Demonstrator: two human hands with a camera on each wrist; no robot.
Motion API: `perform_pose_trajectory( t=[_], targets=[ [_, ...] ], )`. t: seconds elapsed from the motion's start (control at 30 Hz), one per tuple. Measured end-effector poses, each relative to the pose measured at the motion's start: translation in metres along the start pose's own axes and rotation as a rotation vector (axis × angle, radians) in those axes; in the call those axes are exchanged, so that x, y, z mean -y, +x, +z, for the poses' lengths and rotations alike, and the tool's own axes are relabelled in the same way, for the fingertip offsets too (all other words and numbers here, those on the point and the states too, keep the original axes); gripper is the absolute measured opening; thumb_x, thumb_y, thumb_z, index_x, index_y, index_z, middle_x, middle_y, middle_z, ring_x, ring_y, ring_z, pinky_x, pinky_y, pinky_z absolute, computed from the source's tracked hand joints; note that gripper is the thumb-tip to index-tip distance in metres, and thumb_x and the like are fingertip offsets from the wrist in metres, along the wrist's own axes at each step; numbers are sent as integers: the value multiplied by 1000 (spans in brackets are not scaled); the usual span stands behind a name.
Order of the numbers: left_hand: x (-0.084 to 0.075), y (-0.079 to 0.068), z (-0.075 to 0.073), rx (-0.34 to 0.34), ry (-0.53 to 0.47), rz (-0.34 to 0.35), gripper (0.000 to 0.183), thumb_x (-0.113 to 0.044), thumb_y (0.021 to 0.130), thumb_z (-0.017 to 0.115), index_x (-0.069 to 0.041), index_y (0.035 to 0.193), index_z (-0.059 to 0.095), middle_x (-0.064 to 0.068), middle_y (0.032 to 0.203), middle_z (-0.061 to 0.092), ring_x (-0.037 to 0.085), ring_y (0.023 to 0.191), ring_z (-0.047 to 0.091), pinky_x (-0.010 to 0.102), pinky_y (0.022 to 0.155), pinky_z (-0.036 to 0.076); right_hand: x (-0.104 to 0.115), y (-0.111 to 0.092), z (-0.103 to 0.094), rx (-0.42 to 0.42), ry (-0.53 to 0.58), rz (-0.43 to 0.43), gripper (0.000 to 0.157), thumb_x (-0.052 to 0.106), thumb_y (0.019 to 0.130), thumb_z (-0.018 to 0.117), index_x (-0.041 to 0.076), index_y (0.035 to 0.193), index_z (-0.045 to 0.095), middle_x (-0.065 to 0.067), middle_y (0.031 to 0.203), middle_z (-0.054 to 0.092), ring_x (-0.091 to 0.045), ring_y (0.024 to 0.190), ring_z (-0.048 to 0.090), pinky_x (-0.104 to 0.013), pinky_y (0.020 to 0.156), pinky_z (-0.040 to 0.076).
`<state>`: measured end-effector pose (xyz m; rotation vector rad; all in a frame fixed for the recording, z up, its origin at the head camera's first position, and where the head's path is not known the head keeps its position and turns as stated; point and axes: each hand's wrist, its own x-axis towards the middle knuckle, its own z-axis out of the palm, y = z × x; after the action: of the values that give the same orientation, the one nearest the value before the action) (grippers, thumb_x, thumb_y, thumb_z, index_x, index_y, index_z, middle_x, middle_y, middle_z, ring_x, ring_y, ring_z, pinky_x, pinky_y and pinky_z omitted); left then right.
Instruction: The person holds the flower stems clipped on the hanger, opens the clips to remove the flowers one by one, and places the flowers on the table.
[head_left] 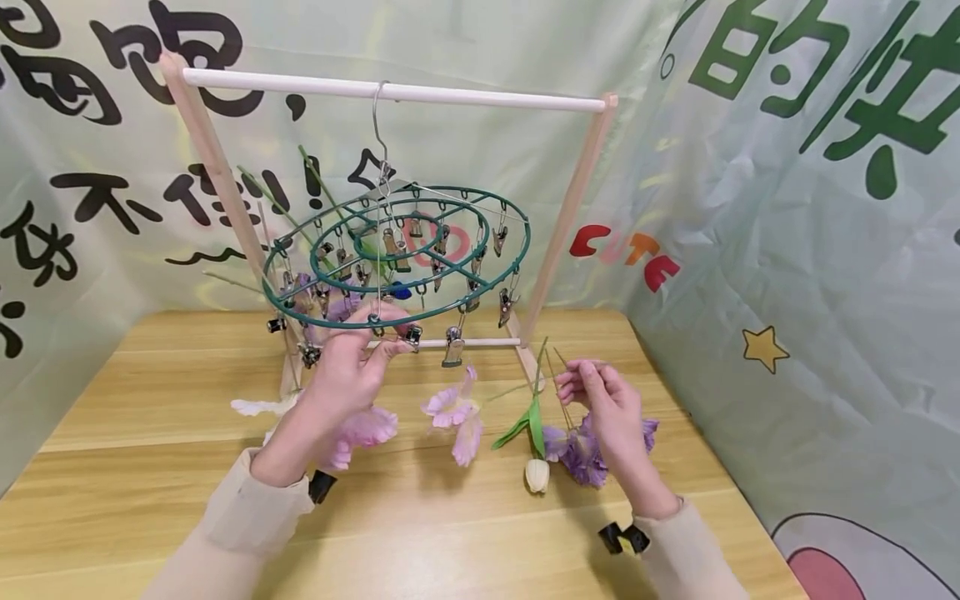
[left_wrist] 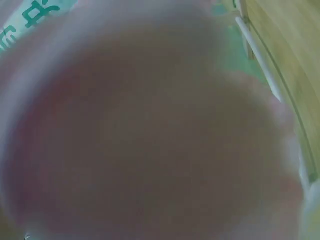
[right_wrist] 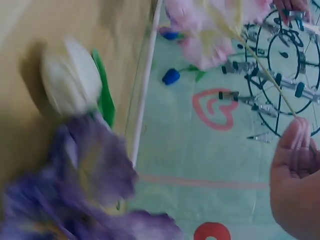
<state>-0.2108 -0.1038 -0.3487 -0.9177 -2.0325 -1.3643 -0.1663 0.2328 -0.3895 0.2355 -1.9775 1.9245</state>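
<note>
My left hand [head_left: 348, 362] is under the front rim of a round green clip hanger [head_left: 330, 321], pinching a metal clip [head_left: 413, 336] between thumb and finger. Over the table, my right hand [head_left: 603, 400] pinches the thin stem [right_wrist: 270, 75] of a pink artificial flower [head_left: 453, 412], whose bloom points toward the left hand. Beneath the right hand are a white tulip [head_left: 537, 475] and a purple flower [head_left: 585, 457]. More metal clips, such as one clip [head_left: 453, 346] beside the left hand, dangle from the hanger. A blurred close surface fills most of the left wrist view.
A wooden frame with a white top bar [head_left: 487, 97] carries the hanger by its hook [head_left: 378, 125]. Pink petals [head_left: 363, 429] and a white petal [head_left: 262, 407] show around the left forearm. Purple blooms [head_left: 337, 304] and a blue flower [head_left: 401, 291] appear behind the hanger. Printed cloth surrounds the table [head_left: 420, 542].
</note>
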Motion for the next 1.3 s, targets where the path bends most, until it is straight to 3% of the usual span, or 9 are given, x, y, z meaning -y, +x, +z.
perform_pose_trajectory(
  t=[0.17,0.2,0.27,0.4,0.43,0.77,1.07,1.23,1.3],
  targets=[
    [-3,-2,2,47,24,-36,21,6,94,70,2,115,70,14,118,72,30,109,69,19,97,52,7,34,-8,96,-73,150,35,25,113,45,-6,111,61,-4,88,72,-14,77,68,-26,73,62],
    [-4,-3,2,57,28,-48,20,3,94,70,1,115,70,13,117,72,28,98,70,19,89,54,7,41,-9,119,-88,173,34,24,114,44,-5,110,60,-4,88,71,-13,77,68,-27,73,62],
    [-5,-3,3,76,26,-68,21,0,95,70,0,116,70,11,117,72,25,98,70,23,87,57,6,55,-10,158,-112,217,32,24,114,42,-3,110,59,-3,85,70,-13,75,67,-26,71,61],
    [-7,-4,3,89,21,-104,22,-3,95,72,-1,117,71,8,116,72,24,103,70,29,94,57,3,81,-5,260,-157,315,30,21,115,39,-3,109,56,-2,80,68,-12,70,65,-25,66,59],
    [-8,-4,3,89,18,-109,23,-4,95,73,-2,117,71,7,116,71,25,116,68,32,103,54,2,87,-2,293,-169,342,29,20,115,38,-3,109,55,-2,79,68,-12,69,64,-24,64,58],
    [-9,-6,3,100,-7,-163,24,-8,95,76,-6,119,74,5,122,69,24,124,63,42,112,47,-32,128,21,619,-347,569,33,17,115,34,-9,112,55,-8,78,66,-16,67,62,-29,64,58],
    [-11,-5,7,118,-34,-252,27,-18,98,74,-10,123,74,6,126,70,29,137,54,51,119,39,-76,142,32,685,-398,730,29,14,114,36,-7,107,55,-7,72,65,-13,61,60,-24,57,51],
    [-12,-6,9,104,-1,-305,26,-24,100,73,-12,123,76,14,144,62,36,151,37,58,126,23,-94,142,39,720,-453,754,32,15,114,37,-12,113,55,-6,72,65,-12,60,59,-23,57,51],
    [-13,-6,10,92,-13,-298,27,-23,100,72,-11,123,75,15,147,60,35,149,41,57,125,27,-98,142,43,712,-469,757,33,15,114,38,-12,112,57,-6,72,65,-12,59,59,-23,57,52]
  ],
)
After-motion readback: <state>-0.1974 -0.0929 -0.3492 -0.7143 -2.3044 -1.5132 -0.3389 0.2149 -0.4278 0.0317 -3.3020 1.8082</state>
